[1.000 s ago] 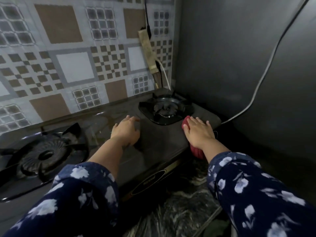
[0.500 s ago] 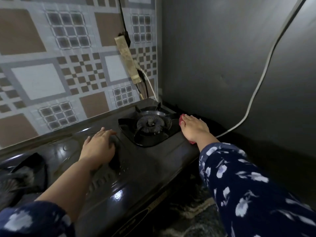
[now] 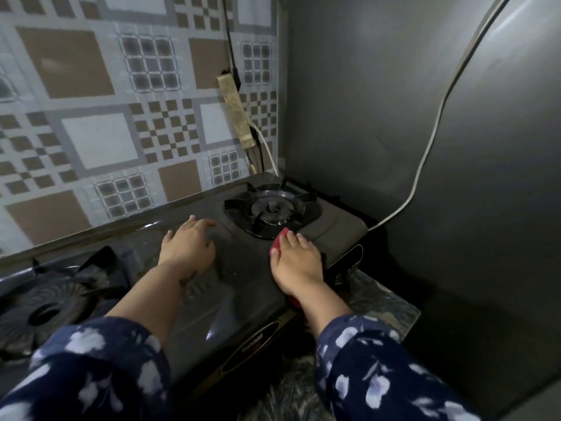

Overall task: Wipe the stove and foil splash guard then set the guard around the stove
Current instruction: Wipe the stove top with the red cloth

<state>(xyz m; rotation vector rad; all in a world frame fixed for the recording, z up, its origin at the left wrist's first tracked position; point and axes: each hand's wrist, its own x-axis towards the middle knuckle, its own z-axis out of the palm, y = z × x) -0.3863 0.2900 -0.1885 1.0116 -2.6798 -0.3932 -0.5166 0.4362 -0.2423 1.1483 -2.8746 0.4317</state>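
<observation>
A dark two-burner gas stove (image 3: 243,299) sits on a marbled counter against the wall. My right hand (image 3: 296,264) lies flat on a red cloth (image 3: 278,242), pressing it on the stove top just in front of the right burner (image 3: 273,209). Red cloth also peeks out under my wrist. My left hand (image 3: 189,247) rests palm down, fingers spread, on the stove's middle between the two burners. The left burner (image 3: 51,308) shows at the lower left. A patterned sheet (image 3: 121,117) with brown and grey squares stands behind the stove.
A grey appliance side (image 3: 394,117) rises close to the stove's right edge. A white cable (image 3: 431,153) runs down it to the counter. A taped power strip (image 3: 235,113) with plugs hangs on the wall behind the right burner. The marbled counter (image 3: 379,302) shows beside the stove.
My right hand has slid the red cloth from the stove's far right edge back toward me, in front of the right burner. The left hand stays planted; the view has shifted.
</observation>
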